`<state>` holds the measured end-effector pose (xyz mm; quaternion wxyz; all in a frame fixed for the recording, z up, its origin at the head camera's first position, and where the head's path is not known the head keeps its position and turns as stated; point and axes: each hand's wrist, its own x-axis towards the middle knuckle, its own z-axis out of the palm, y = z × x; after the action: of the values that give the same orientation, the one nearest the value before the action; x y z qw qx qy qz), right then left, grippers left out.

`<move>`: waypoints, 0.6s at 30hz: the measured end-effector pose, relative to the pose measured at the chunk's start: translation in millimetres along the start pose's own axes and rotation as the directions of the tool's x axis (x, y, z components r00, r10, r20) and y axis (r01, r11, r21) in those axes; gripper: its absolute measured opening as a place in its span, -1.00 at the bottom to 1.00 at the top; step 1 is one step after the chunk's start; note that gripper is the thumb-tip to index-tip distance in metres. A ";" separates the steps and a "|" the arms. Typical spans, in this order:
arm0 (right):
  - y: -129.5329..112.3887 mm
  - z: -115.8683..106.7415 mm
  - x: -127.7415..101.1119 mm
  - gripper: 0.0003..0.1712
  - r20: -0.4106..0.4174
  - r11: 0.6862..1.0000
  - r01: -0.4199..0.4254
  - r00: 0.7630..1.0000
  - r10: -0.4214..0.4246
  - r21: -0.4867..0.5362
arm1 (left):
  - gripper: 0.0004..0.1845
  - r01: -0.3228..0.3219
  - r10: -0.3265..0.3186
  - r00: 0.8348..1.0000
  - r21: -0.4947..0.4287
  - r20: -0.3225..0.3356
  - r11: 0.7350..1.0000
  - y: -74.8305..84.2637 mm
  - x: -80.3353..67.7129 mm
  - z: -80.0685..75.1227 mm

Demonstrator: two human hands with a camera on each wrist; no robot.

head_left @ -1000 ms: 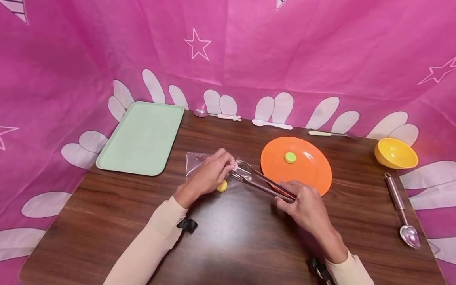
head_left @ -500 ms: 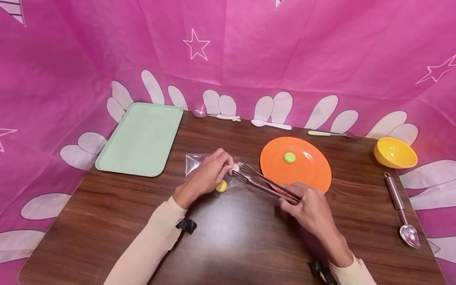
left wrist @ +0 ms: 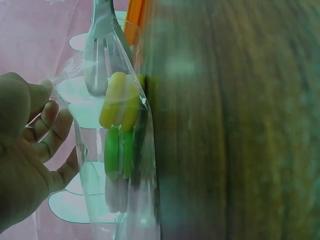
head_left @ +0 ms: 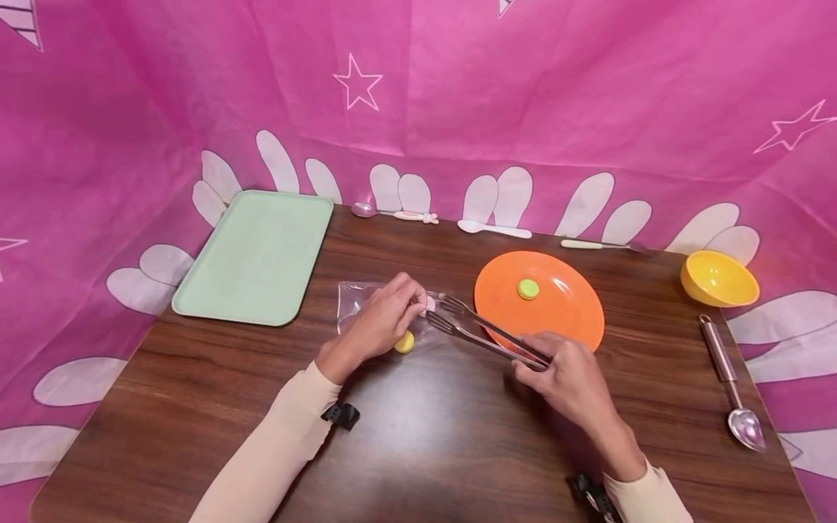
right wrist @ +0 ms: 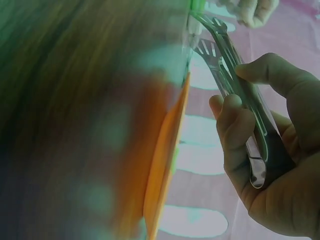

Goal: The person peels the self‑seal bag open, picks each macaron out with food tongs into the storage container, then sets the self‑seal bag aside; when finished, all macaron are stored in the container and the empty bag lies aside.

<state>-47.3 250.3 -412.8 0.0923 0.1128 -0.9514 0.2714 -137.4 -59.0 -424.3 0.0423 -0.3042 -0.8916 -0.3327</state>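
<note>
A clear plastic bag [head_left: 356, 301] lies on the wooden table [head_left: 425, 436] left of the orange plate [head_left: 562, 312]. My left hand [head_left: 386, 316] pinches the bag's mouth [left wrist: 75, 85] and holds it up. Inside the bag sit a yellow round piece [left wrist: 119, 100] and a green one [left wrist: 117, 150]; the yellow piece [head_left: 404, 342] shows under my hand. My right hand [head_left: 562, 374] grips metal tongs [head_left: 484, 333], whose forked tips [right wrist: 212, 37] reach the bag's opening. A green round piece [head_left: 527, 289] rests on the plate.
A mint green tray [head_left: 258, 254] lies at the back left. Spoons [head_left: 392, 213] and a knife [head_left: 598, 245] line the table's far edge. A yellow bowl [head_left: 718, 280] and a steel scoop [head_left: 732, 385] are at the right. Pink cloth walls surround the table.
The tongs' tips have moved slightly left toward the bag's mouth. My left hand has stayed on the bag.
</note>
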 end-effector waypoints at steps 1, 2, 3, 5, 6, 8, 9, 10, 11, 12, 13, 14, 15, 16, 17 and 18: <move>-1.4 3.0 2.2 -0.63 0.010 1.000 -0.004 1.000 0.004 0.001 | -0.92 0.001 -0.001 1.000 0.003 0.000 1.000 0.0 -0.2 0.0; -3.0 5.6 4.3 -0.64 0.020 1.000 -0.009 1.000 0.009 0.003 | -0.92 0.001 -0.001 1.000 0.002 -0.001 1.000 0.1 -0.4 0.0; -4.6 8.1 6.3 -0.65 0.028 1.000 -0.013 1.000 0.013 0.005 | -0.92 -0.001 0.001 1.000 -0.002 -0.001 1.000 0.0 -0.4 0.1; -7.6 12.2 9.1 -0.66 0.033 1.000 -0.018 0.999 0.018 0.001 | -0.93 -0.003 0.003 1.000 -0.010 -0.003 1.000 0.0 -0.6 0.2; -9.0 13.4 10.0 -0.66 0.032 1.000 -0.018 0.999 0.018 0.000 | -0.94 -0.004 0.004 1.000 -0.016 -0.005 1.000 -0.2 -0.7 0.4; -11.2 14.4 10.4 -0.68 0.027 1.000 -0.021 0.999 0.021 -0.008 | -0.95 -0.012 0.012 1.000 -0.021 -0.009 1.000 -0.6 -0.8 0.5; -11.9 14.1 9.8 -0.68 0.023 1.000 -0.022 0.999 0.022 -0.011 | -0.95 -0.014 0.013 1.000 -0.022 -0.012 1.000 -0.9 -0.7 0.6; -12.5 13.2 8.9 -0.68 0.020 1.000 -0.024 1.000 0.024 -0.013 | -0.96 -0.014 0.014 1.000 -0.021 -0.014 1.000 -1.1 -0.9 0.4; -12.8 11.8 7.6 -0.68 0.018 1.000 -0.026 0.999 0.027 -0.012 | -0.96 -0.013 0.013 1.000 -0.017 -0.015 1.000 -1.4 -1.0 0.2; -12.8 9.9 5.9 -0.68 0.015 1.000 -0.028 0.999 0.029 -0.011 | -0.96 -0.013 0.013 1.000 -0.014 -0.018 1.000 -1.6 -1.1 0.0; -12.3 7.4 3.5 -0.67 0.008 1.000 -0.028 1.000 0.028 -0.012 | -0.95 -0.014 0.014 1.000 -0.010 -0.019 1.000 -1.9 -1.1 0.1; -11.3 4.5 1.0 -0.66 -0.001 1.000 -0.026 1.000 0.026 -0.014 | -0.95 -0.013 0.013 1.000 -0.008 -0.020 1.000 -2.0 -1.0 0.1; -9.9 1.1 -1.5 -0.66 -0.012 1.000 -0.027 1.000 0.027 -0.013 | -0.94 -0.013 0.012 1.000 -0.006 -0.022 1.000 -2.2 -0.9 0.1; -7.8 -2.5 -4.1 -0.65 -0.026 1.000 -0.025 0.999 0.024 -0.012 | -0.94 -0.014 0.014 1.000 -0.003 -0.024 1.000 -2.4 -0.8 0.2; -5.0 -6.3 -6.6 -0.64 -0.046 1.000 -0.021 0.999 0.020 -0.015 | -0.94 -0.015 0.015 1.000 0.000 -0.027 1.000 -2.6 -0.6 0.4; -1.4 -10.5 -8.9 -0.63 -0.067 1.000 -0.020 0.998 0.019 -0.020 | -0.93 -0.018 0.018 0.999 0.004 -0.031 1.000 -2.8 -0.5 0.5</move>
<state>-37.2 256.3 -405.4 0.1226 0.0936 -0.9515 0.2662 -138.5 -60.7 -426.4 0.0599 -0.3071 -0.8886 -0.3355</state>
